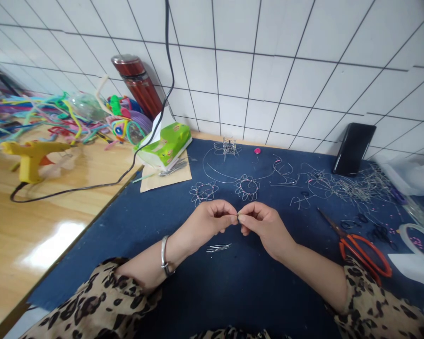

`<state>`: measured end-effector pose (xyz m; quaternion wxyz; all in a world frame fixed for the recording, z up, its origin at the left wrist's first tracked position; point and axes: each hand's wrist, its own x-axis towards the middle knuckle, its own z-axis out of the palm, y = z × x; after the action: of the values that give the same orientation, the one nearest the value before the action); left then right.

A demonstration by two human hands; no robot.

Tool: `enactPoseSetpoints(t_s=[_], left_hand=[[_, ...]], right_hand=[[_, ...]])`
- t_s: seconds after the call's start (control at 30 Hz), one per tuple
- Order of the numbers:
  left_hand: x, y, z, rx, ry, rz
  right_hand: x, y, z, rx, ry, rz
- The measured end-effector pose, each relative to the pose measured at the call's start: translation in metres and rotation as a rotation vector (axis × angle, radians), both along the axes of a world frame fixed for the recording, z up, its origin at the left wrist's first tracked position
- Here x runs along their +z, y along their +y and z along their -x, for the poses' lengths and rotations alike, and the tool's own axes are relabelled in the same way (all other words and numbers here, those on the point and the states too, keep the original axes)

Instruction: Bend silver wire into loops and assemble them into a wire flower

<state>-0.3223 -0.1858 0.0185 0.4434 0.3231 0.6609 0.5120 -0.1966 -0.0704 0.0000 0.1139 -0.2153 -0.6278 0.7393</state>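
Note:
My left hand [215, 219] and my right hand [259, 223] meet over the middle of the dark blue mat [183, 296]. Each has thumb and forefinger pinched together, the fingertips almost touching. Whatever is between them is too small to make out. Just beyond the hands lie two flower-shaped wire rings with pink beads, a left ring [204, 192] and a right ring [248, 188]. On the mat below my left hand rests a small bundle of short silvery wires [218, 247].
Orange-handled scissors [363, 254] and a tangle of wire [360, 183] lie to the right, near a leaning black phone [354, 149]. Leftward are a green tissue pack [166, 147], a yellow glue gun [31, 162] with a black cord, and a red flask [137, 87].

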Motion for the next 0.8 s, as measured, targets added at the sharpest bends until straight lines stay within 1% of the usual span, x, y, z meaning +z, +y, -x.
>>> enactPoseSetpoints(t_s=[0.2, 0.5, 0.73, 0.8], left_hand=[[-0.0045, -0.0017, -0.0019, 0.0, 0.021, -0.016], [-0.0042, -0.0025, -0.0016, -0.03, 0.055, -0.032], [-0.0078, -0.0025, -0.001, -0.02, 0.043, -0.065], [-0.0076, -0.0025, -0.0017, -0.033, 0.024, -0.067]], right_hand=[[0.0007, -0.0002, -0.001, 0.0, -0.007, -0.092], [0.0005, 0.0015, -0.0003, 0.022, -0.01, -0.068], [0.0054, 0.0018, -0.0015, 0.057, -0.061, -0.152], [0.0055, 0.0016, -0.002, 0.06, -0.053, -0.152]])
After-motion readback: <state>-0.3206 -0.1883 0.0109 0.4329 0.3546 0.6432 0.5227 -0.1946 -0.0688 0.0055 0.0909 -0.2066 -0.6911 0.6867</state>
